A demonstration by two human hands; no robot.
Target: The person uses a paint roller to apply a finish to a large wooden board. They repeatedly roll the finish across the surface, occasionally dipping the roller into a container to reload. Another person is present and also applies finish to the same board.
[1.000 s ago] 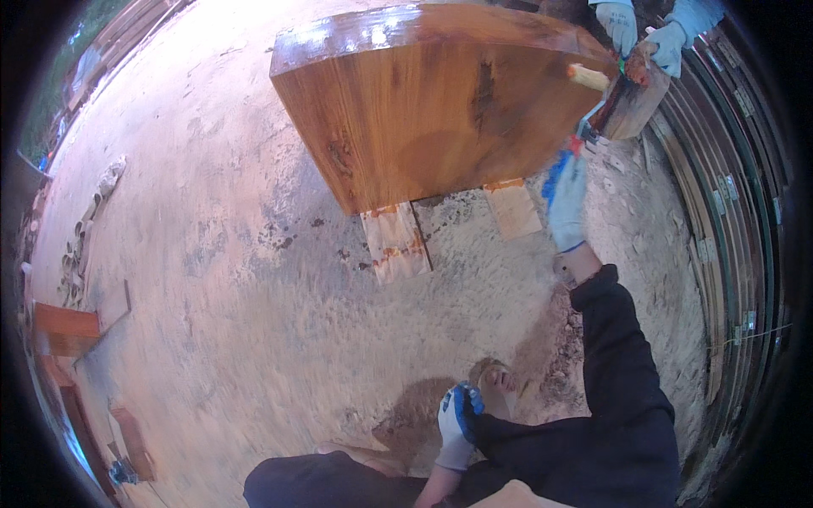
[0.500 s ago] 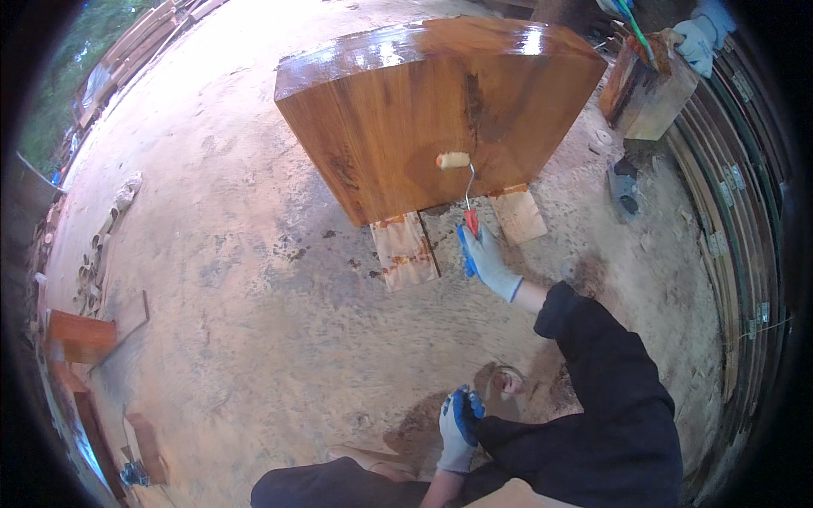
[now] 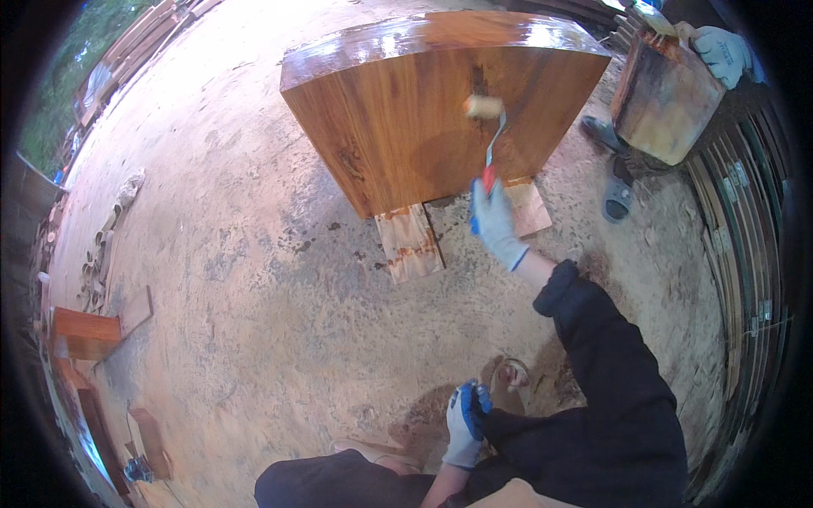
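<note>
A thick slab [image 3: 423,110] of reddish-brown wood stands on the ground [image 3: 254,279], its top edge glossy and wet-looking, its broad face smooth with a dark knot streak near the upper middle. It rests on two pale, rough blocks [image 3: 410,241], one just left of the right hand [image 3: 494,222] and one just beyond it to the right.

The right hand, in a whitish knit glove with blue trim, is closed around the red grip of a small roller [image 3: 484,107]. The roller's thin metal shank runs up and away from the hand, and its fuzzy, cream-coloured sleeve lies against the slab's face, well above the hand and just beside the dark streak.

The left hand [image 3: 464,419], gloved the same way, is down near the person's body, well apart from the slab. It is curled loosely against a dark sleeve or knee and seems to grip no tool. Just to its right a sandalled foot [image 3: 511,377] shows.

The ground is sandy, pale and stained. Far to the right of the right hand, one other person's gloved hand [image 3: 721,51] holds a smaller, weathered board [image 3: 665,97], with two sandals [image 3: 616,199] below it. Far to the left lie a few orange-brown offcuts [image 3: 85,330].
</note>
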